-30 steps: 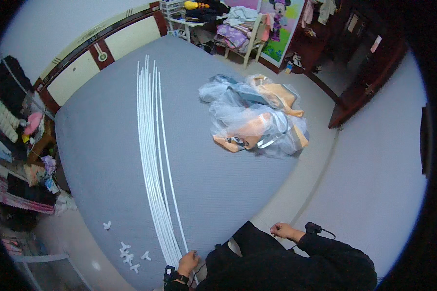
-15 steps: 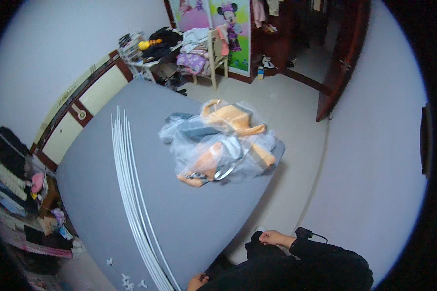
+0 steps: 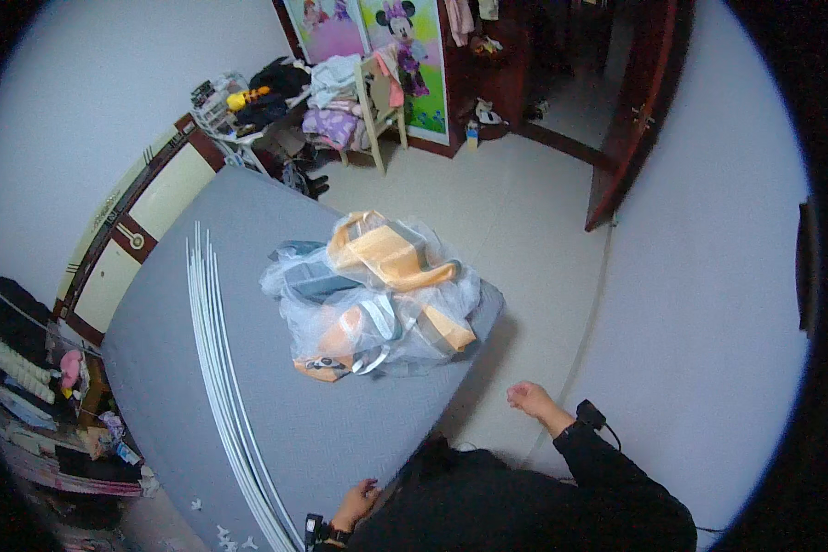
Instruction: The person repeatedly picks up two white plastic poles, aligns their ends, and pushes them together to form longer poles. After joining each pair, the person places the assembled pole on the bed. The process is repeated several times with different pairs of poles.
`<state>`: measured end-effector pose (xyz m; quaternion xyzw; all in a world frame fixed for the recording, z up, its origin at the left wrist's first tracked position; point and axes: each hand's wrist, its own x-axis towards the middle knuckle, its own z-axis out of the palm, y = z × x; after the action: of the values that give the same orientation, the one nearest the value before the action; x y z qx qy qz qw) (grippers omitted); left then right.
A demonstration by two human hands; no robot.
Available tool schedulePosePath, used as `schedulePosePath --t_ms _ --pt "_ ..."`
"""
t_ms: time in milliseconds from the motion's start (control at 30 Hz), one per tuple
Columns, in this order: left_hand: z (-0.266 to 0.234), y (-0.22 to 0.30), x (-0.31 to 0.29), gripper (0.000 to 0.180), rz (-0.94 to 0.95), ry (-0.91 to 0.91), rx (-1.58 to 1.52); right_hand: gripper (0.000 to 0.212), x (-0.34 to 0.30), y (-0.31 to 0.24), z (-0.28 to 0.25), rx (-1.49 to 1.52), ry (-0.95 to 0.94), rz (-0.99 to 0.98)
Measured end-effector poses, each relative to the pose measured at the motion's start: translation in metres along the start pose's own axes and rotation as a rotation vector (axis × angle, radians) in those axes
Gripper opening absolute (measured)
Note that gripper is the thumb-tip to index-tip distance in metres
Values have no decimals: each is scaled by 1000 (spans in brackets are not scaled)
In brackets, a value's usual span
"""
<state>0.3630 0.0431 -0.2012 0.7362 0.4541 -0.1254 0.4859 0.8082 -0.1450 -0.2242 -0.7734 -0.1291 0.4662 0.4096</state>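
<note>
My left hand point(image 3: 359, 500) hovers by the near edge of the bed, right of the poles, its fingers loosely apart and nothing seen in them. Off the bed's right side, my right hand point(image 3: 530, 398) is raised over the floor, fingers curled in with no object showing. Long thin white poles point(image 3: 219, 368) lie in a bundle lengthwise along the grey bed point(image 3: 340, 432). Beyond my hands, a crumpled heap of white mesh netting with orange and grey fabric point(image 3: 377, 294) rests on the bed's right part. Small white connectors point(image 3: 225, 538) lie left of the poles' near ends.
A chair piled with folded clothes point(image 3: 377, 120) stands beyond the bed, beside a cluttered desk point(image 3: 248, 129). Clothes hang on a rack point(image 3: 18, 359) at the left. A dark red door point(image 3: 621, 156) stands ajar at the far right, near the wall point(image 3: 708, 304).
My right hand has lifted away from my dark-clothed lap and moved forward. My left hand has come further into view beside the bed edge. The view has shifted slightly; the poles and netting lie as before.
</note>
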Motion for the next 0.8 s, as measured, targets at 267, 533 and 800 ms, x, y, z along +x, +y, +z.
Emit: schedulePosePath --t_ms 267,533,800 --pt "-17 44 128 39 160 -68 130 23 -14 -34 -18 275 -82 -29" --pt "10 238 293 38 377 -69 225 26 70 -31 -126 296 -3 -36" --pt "106 342 422 42 368 -475 273 26 171 -69 -333 388 124 -115"
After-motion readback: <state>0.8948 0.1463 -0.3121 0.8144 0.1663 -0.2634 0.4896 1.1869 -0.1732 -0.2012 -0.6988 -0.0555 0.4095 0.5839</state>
